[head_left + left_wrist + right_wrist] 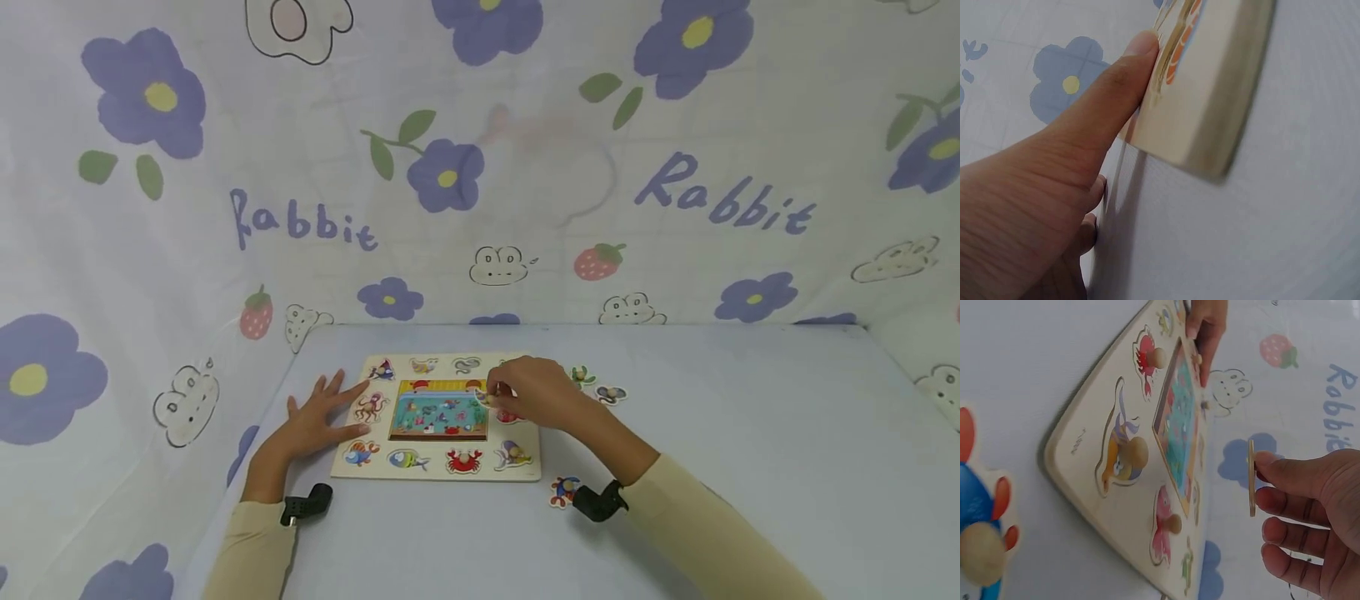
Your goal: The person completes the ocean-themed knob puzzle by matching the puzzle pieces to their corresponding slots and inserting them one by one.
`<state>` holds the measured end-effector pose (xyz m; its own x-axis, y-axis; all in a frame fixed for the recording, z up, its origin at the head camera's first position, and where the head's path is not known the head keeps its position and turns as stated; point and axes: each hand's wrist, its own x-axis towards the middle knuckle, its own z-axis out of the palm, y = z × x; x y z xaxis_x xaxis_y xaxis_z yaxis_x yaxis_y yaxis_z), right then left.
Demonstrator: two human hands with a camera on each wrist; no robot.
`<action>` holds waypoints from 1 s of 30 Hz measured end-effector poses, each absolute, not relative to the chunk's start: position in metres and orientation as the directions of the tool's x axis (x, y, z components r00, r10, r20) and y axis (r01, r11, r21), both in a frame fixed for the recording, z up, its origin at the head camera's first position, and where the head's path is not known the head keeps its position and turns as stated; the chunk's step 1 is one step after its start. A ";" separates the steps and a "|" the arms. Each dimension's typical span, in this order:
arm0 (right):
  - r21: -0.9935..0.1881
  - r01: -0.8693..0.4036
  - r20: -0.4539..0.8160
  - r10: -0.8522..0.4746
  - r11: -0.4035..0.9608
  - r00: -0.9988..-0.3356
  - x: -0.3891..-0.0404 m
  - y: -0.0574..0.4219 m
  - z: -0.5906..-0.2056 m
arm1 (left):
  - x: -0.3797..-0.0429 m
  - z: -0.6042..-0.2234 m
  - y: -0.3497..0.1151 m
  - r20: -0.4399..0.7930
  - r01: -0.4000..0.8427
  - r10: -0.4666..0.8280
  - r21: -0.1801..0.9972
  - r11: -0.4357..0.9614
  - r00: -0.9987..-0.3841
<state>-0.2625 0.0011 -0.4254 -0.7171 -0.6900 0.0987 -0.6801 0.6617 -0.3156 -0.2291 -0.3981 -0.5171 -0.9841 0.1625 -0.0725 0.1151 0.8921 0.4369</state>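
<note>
A wooden knob puzzle board (438, 475) lies on the table, with sea-animal shapes around a painted underwater picture (438, 412). My left hand (309, 427) rests at the board's left edge, fingers spread; in the left wrist view its thumb (1116, 84) touches the board's edge. Above the picture's right side, my right hand (542, 393) pinches a small puzzle piece (483, 398). In the right wrist view that piece (1252, 481) is edge-on, held off the board between thumb and fingers; its picture is hidden there. The red crab piece (463, 461) sits at the board's front.
Right of the board lie a green piece (581, 376) and a grey piece (611, 393). A blue-and-red piece (564, 492) lies by the right wrist's black camera (600, 502). A flower-printed cloth (540, 192) hangs behind the table.
</note>
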 end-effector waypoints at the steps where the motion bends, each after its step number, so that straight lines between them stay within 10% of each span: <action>1: -0.310 -0.682 0.096 -0.692 0.662 -0.716 -0.265 -0.003 -0.426 | -0.229 -0.517 -0.398 -0.071 0.117 0.163 0.435 0.893 -0.984; 30: -0.302 -0.695 0.087 -0.707 0.653 -0.702 -0.320 -0.094 -0.436 | -0.229 -0.513 -0.399 -0.064 0.129 0.177 0.460 0.878 -0.982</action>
<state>-0.3196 -0.0941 -0.4361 -0.7020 -0.7068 0.0875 -0.6948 0.6528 -0.3019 -0.2292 -0.3988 -0.5128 -0.9821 0.1774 -0.0636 0.1288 0.8784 0.4603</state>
